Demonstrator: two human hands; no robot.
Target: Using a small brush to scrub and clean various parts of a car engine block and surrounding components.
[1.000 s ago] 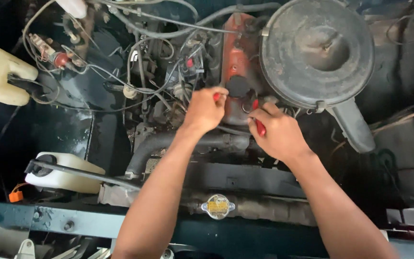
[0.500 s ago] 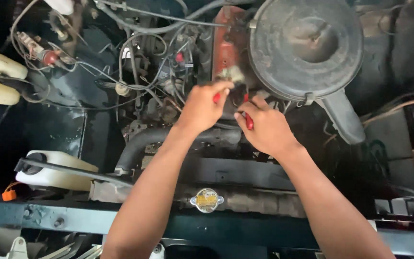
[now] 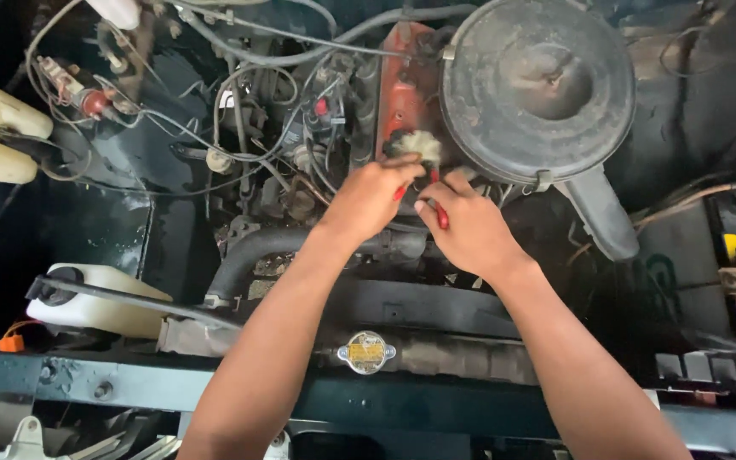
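I see soft daylight falling from above, even and without hard glare. My forearms and the round air filter lid are well lit, while the left edge and the lower gaps of the engine bay sink into deep shadow. A faint sheen sits on the dark panel. Focus is fairly sharp; my hands look slightly soft.

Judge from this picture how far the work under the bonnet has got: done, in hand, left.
Done: nothing shows as finished; the round air cleaner and radiator cap sit in place. In hand: the left hand and right hand hold red-handled tools at a pale tuft beside the red engine cover. Left: cannot tell.
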